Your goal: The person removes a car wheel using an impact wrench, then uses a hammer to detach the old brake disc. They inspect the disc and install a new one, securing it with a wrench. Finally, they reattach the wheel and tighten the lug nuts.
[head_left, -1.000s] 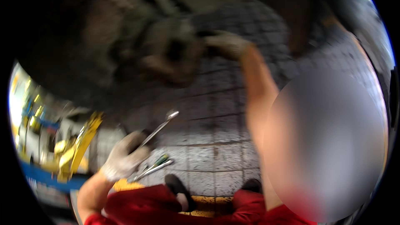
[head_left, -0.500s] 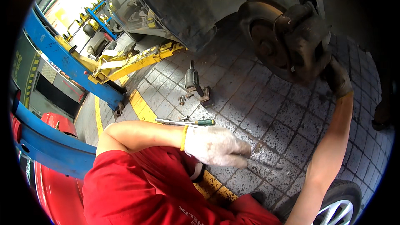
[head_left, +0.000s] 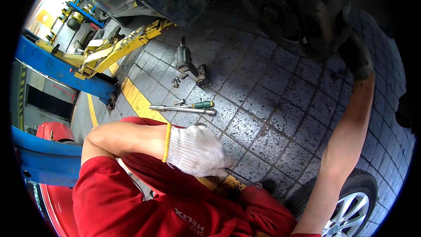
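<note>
My left hand (head_left: 197, 150), in a white knit glove with a yellow cuff, is closed around a slim metal bar-shaped tool (head_left: 244, 178). The tool's far end lies close to my red trouser leg, and its exact kind cannot be made out. My right hand (head_left: 357, 57), in a dark, dirty glove, reaches up behind the brake caliper (head_left: 322, 22). Its fingers are hidden there in shadow. Beside the caliper, the worn brake disc (head_left: 267, 11) sits on the hub of the raised car.
On the tiled floor lie a cordless impact wrench (head_left: 187, 61), several small metal parts (head_left: 176, 81), a ratchet (head_left: 184, 109) and a green-handled screwdriver (head_left: 202, 104). A yellow lift arm (head_left: 127, 46) joins a blue post (head_left: 66, 68). A wheel (head_left: 351, 206) lies near my right forearm.
My left hand has drawn the tool down and inward toward my lap. My right hand stays behind the caliper. The whole view has shifted, so the floor tools appear farther left and higher.
</note>
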Demonstrator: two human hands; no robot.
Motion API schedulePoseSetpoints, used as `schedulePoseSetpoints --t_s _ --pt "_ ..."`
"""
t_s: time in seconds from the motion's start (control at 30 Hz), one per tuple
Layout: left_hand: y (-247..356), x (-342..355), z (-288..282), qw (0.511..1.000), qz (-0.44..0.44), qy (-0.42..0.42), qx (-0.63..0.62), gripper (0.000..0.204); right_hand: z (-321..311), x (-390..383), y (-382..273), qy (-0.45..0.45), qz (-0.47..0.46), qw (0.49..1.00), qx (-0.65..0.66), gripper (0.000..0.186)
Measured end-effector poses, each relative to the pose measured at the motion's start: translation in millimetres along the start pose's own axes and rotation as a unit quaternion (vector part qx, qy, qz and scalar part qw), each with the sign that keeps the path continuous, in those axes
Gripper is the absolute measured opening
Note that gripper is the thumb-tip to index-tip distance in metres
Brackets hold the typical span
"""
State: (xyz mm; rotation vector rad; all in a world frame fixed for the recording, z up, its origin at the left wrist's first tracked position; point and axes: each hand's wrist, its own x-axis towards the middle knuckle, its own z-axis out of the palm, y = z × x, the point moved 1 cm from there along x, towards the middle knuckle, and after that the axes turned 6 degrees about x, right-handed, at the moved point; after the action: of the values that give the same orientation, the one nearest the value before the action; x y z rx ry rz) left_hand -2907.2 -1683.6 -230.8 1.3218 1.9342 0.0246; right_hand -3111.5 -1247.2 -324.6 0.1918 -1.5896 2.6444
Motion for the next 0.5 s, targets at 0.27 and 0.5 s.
schedulePoseSetpoints --t_s 0.27,0.5 --pt "3 4 -32 0.973 -0.006 0.081 -0.216 0.03 4 -9 -3 -0.095 -0.036 0.994 0.033 0.063" --pt "8 2 -47 0.881 -0.065 0.129 -0.451 0.039 13 -10 8 -0.014 -0.036 0.996 0.076 0.064"
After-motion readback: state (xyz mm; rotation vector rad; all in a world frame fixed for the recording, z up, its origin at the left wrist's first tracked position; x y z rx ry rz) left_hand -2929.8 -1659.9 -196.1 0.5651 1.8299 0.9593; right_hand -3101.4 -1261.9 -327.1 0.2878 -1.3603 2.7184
